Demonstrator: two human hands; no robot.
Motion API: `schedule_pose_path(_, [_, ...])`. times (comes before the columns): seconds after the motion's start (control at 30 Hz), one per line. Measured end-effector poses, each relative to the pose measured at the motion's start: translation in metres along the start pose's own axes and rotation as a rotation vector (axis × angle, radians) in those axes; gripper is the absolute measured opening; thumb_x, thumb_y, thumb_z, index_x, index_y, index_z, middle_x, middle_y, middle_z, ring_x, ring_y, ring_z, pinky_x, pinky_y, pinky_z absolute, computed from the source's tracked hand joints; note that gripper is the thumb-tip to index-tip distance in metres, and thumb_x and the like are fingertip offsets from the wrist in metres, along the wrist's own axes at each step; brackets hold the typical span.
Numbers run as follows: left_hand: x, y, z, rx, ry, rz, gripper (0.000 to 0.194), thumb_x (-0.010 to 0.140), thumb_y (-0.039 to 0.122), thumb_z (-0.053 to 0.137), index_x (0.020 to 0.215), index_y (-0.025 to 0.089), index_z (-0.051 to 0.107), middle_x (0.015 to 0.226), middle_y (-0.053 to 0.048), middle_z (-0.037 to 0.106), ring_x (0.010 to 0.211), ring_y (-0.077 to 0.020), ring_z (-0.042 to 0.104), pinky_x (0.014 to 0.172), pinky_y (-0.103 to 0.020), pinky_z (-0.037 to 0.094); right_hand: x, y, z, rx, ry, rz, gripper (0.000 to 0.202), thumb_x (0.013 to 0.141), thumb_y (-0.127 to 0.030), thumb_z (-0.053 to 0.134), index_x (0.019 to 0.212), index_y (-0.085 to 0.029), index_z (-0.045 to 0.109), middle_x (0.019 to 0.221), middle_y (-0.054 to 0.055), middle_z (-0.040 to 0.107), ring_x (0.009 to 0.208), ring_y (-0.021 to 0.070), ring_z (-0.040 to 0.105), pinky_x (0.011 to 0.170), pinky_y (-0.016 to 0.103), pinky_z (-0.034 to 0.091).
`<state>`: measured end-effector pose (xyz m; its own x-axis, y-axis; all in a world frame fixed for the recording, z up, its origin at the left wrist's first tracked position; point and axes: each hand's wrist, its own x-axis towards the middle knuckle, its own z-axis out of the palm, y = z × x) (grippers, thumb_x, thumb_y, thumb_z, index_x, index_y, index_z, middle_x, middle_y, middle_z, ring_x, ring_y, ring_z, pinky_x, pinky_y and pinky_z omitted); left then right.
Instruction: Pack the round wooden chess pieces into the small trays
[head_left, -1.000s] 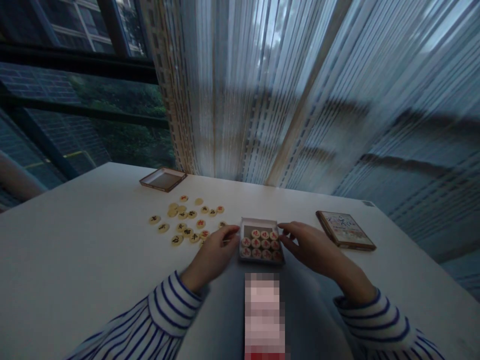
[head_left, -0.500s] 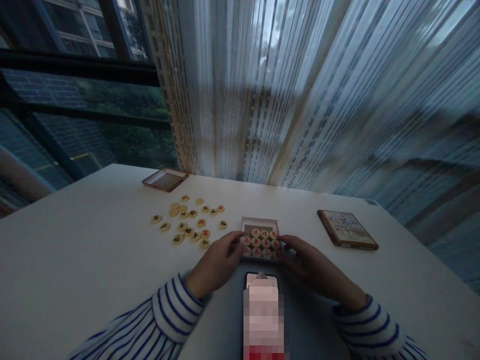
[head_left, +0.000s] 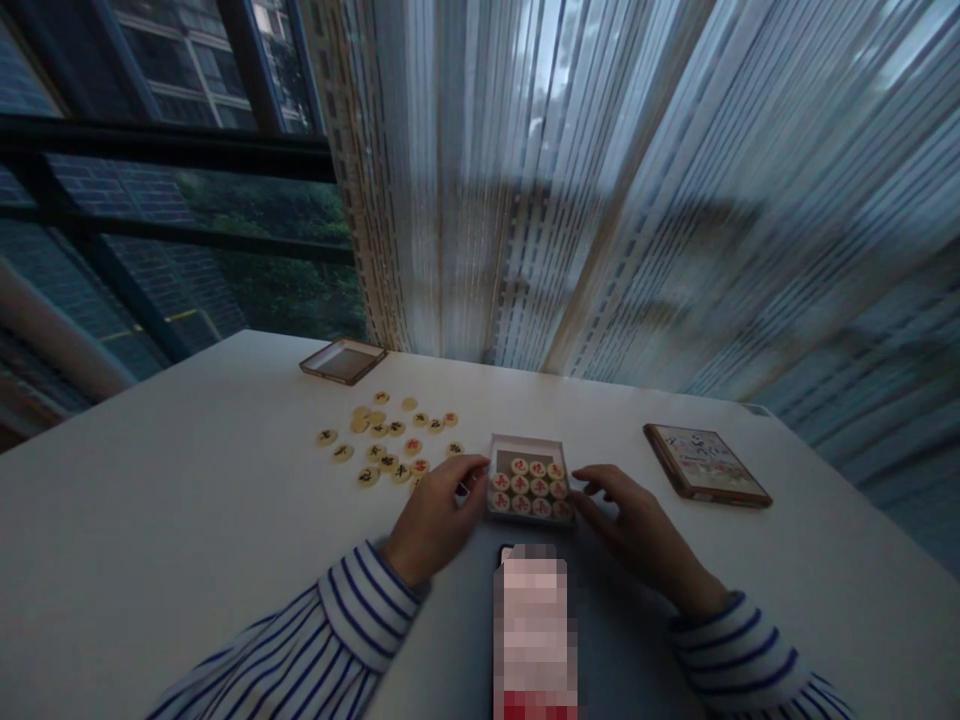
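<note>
A shallow open box [head_left: 529, 442] lies in front of me, with rows of round xiangqi pieces [head_left: 519, 485] with red characters in it. The box's back left part shows bare bottom. My left hand [head_left: 439, 515] is at the box's left wall, fingers curled, with thumb and index finger against the edge. Beside the right wall is my right hand [head_left: 637, 530], its thumb and index finger apart and nothing between them. Loose xiangqi pieces [head_left: 388, 463], black and red, are scattered to the left; some show blank faces, and my left hand partly covers one.
A phone [head_left: 534, 630] with a blurred screen lies on the white table [head_left: 247, 520] just before the box. An empty lid-like tray [head_left: 343, 362] sits at the back left, and a closed box with a printed cover [head_left: 705, 462] at the right. String curtains and a window stand behind.
The view has turned slightly left, so everything sits a little further right. My right fingers have come a little away from the box's edge and spread.
</note>
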<state>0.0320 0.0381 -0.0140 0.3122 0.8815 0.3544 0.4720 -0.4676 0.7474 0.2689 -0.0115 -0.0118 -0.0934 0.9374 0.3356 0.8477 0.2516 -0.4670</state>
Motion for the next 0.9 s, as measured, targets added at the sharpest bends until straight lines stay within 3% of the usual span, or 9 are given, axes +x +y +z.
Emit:
schedule_pose_path(0.2, [0.001,-0.013,-0.021,0.089,0.065,0.011,0.019,0.082,0.029,0.047,0.085,0.018,0.062,0.076,-0.004,0.065,0.068,-0.0156,0.059,0.066,-0.027,0.047,0.001,-0.003,0.003,-0.021,0.069,-0.009,0.018,0.086,-0.03,0.042,0.079,-0.02,0.054,0.077,0.006,0.06,0.068,0.0162,0.056,0.059,0.029,0.048])
schedule_pose_path(0.37, [0.002,-0.029,-0.041,0.132,0.184,-0.07,0.02,0.081,0.034,0.048,0.082,0.018,0.061,0.074,-0.003,0.064,0.066,-0.0155,0.058,0.064,-0.027,0.047,0.001,-0.001,0.006,-0.017,0.073,-0.015,0.017,0.085,-0.029,0.042,0.077,-0.02,0.053,0.075,0.005,0.059,0.068,0.016,0.056,0.057,0.028,0.047])
schedule_pose_path(0.5, [0.004,-0.037,-0.052,0.176,0.247,-0.058,0.019,0.08,0.034,0.049,0.079,0.019,0.06,0.074,-0.002,0.063,0.067,-0.0158,0.058,0.066,-0.027,0.047,0.002,-0.002,0.007,-0.013,0.081,-0.02,0.017,0.086,-0.029,0.042,0.078,-0.02,0.054,0.076,0.005,0.06,0.068,0.0164,0.056,0.057,0.028,0.047])
schedule_pose_path(0.67, [0.006,-0.041,-0.058,0.249,0.277,-0.041,0.02,0.079,0.033,0.049,0.084,0.018,0.062,0.083,-0.005,0.064,0.072,-0.0175,0.059,0.069,-0.029,0.047,0.001,-0.007,0.007,-0.024,0.115,-0.073,0.017,0.086,-0.028,0.043,0.078,-0.019,0.054,0.077,0.006,0.06,0.071,0.0174,0.057,0.062,0.03,0.048])
schedule_pose_path(0.9, [0.012,-0.051,-0.055,0.328,0.23,-0.027,0.025,0.078,0.031,0.053,0.097,0.017,0.063,0.099,-0.011,0.065,0.094,-0.0247,0.059,0.084,-0.037,0.044,0.002,-0.012,0.012,-0.102,0.135,-0.166,0.017,0.087,-0.028,0.044,0.084,-0.018,0.057,0.084,0.009,0.063,0.078,0.0195,0.057,0.07,0.035,0.046])
